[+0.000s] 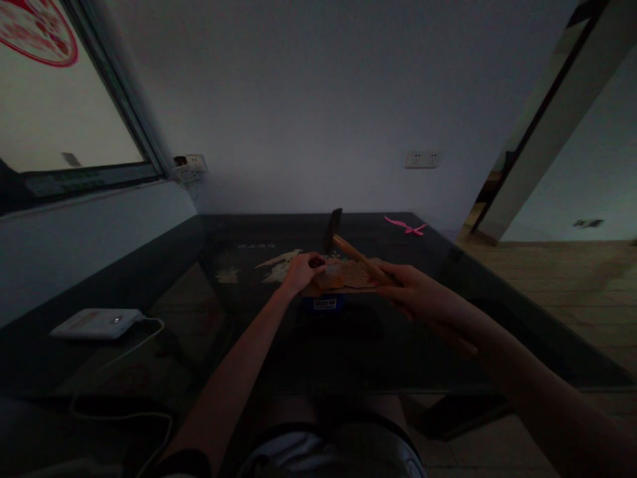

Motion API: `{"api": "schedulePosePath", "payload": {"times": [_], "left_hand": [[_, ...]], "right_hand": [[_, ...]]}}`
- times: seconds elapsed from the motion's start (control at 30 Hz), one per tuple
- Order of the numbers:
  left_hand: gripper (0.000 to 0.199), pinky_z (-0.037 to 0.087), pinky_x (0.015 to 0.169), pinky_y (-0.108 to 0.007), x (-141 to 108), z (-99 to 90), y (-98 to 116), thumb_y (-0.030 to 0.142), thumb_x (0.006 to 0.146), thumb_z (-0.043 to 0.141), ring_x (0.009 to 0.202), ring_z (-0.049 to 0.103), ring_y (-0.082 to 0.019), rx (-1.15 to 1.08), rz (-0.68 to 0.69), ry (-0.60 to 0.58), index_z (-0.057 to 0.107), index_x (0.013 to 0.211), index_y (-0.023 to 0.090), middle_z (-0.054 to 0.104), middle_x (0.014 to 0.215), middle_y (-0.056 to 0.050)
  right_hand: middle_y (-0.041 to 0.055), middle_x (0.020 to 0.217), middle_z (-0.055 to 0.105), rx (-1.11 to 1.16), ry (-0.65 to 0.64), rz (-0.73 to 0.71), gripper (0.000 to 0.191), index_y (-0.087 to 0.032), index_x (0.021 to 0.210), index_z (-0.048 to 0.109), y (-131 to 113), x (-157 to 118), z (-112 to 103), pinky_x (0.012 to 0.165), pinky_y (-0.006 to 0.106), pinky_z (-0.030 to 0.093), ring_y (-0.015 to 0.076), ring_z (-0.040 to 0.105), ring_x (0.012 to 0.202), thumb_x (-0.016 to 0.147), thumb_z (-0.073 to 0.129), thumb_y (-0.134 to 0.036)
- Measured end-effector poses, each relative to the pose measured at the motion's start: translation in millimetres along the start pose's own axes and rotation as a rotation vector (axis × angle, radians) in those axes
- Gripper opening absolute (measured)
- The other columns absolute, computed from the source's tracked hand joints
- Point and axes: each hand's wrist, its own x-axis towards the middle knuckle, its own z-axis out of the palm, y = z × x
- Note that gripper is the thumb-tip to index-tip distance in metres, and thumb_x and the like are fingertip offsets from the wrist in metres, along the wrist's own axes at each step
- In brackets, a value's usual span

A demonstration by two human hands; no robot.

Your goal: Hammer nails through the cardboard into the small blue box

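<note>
My right hand is wrapped around the wooden handle of a hammer, whose dark head is raised above a brown, speckled flat piece that looks like board. At that piece's left end my left hand rests with its fingers curled into a pinch. Whatever sits between those fingertips is too small and dark to make out. Under the flat piece stands a blue object with a white label, mostly hidden from above.
A dark glossy table reaches back to the wall. On its left lies a white power bank with a white cable trailing over the front edge. A pink ribbon lies at the back right. Wall sockets are above the table.
</note>
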Motion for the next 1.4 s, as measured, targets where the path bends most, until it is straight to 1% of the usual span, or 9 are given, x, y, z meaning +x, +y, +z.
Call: {"api": "schedulePosePath", "payload": {"times": [0.13,0.23,0.33,0.5,0.67,0.87,1.07,1.23,1.4], "left_hand": [[0.010,0.050,0.077,-0.030,1,2.1,-5,0.021,0.073,0.065,0.077,0.065,-0.017,0.020,-0.009,-0.002,0.067,0.081,0.015,0.071,0.083,-0.005],[0.010,0.051,0.076,-0.029,3,5.6,-10,0.021,0.073,0.065,0.076,0.065,-0.016,-0.042,-0.006,-0.007,0.067,0.080,0.014,0.070,0.082,-0.005],[0.010,0.051,0.075,-0.028,4,5.7,-11,0.019,0.073,0.065,0.077,0.065,-0.016,-0.058,-0.009,-0.018,0.066,0.082,0.014,0.071,0.083,-0.005],[0.013,0.049,0.076,-0.028,5,3.7,-11,0.021,0.073,0.066,0.078,0.065,-0.017,0.038,-0.020,-0.037,0.068,0.084,0.014,0.071,0.084,-0.006],[0.012,0.049,0.074,-0.026,6,6.7,-14,0.020,0.073,0.066,0.077,0.065,-0.015,-0.043,-0.043,-0.044,0.067,0.084,0.013,0.070,0.084,-0.005],[0.014,0.049,0.075,-0.029,5,0.9,-5,0.021,0.072,0.067,0.077,0.065,-0.017,0.040,-0.075,-0.060,0.068,0.084,0.014,0.071,0.085,-0.006],[0.013,0.050,0.073,-0.027,4,2.9,-5,0.020,0.073,0.065,0.076,0.065,-0.016,-0.014,-0.085,-0.060,0.068,0.084,0.013,0.071,0.084,-0.005],[0.014,0.049,0.076,-0.029,6,1.6,-8,0.020,0.071,0.067,0.079,0.065,-0.017,0.053,-0.066,-0.061,0.069,0.084,0.014,0.071,0.085,-0.006],[0.013,0.049,0.078,-0.029,6,1.2,-9,0.022,0.072,0.067,0.078,0.064,-0.017,0.050,-0.046,-0.065,0.069,0.084,0.015,0.071,0.085,-0.005]], "right_hand": [[-0.0072,0.054,0.046,-0.078,-0.025,-0.021,0.031,-0.012,0.106,0.058,1,4,3,0.030,0.016,0.033,0.0046,0.040,0.034,0.077,0.055,-0.021],[-0.0078,0.054,0.044,-0.044,0.010,-0.028,0.023,-0.013,0.100,0.057,2,3,5,0.031,0.016,0.032,0.0045,0.039,0.034,0.079,0.051,-0.021],[-0.0072,0.056,0.045,-0.085,0.011,-0.028,0.024,-0.013,0.102,0.055,4,5,8,0.032,0.016,0.034,0.0051,0.041,0.036,0.079,0.050,-0.017],[-0.0072,0.054,0.044,-0.180,-0.041,0.082,0.023,-0.011,0.100,0.055,4,7,9,0.033,0.017,0.034,0.0061,0.042,0.036,0.077,0.049,-0.012],[-0.0077,0.055,0.043,-0.165,0.020,0.001,0.022,-0.014,0.099,0.054,-2,3,7,0.034,0.018,0.032,0.0056,0.039,0.035,0.078,0.050,-0.015],[-0.0037,0.057,0.048,-0.238,-0.026,0.104,0.026,-0.008,0.101,0.058,4,3,14,0.039,0.021,0.034,0.0090,0.044,0.040,0.077,0.051,-0.016],[-0.0036,0.062,0.049,-0.201,0.027,0.001,0.030,-0.011,0.107,0.056,2,-1,9,0.040,0.022,0.035,0.0080,0.041,0.039,0.079,0.049,-0.018],[-0.0057,0.056,0.045,-0.172,-0.039,0.104,0.023,-0.011,0.100,0.056,13,4,14,0.036,0.020,0.034,0.0073,0.043,0.037,0.079,0.049,-0.015],[-0.0064,0.056,0.046,-0.179,0.007,0.037,0.024,-0.013,0.101,0.056,9,-1,11,0.035,0.019,0.033,0.0059,0.041,0.036,0.078,0.051,-0.014]]}}
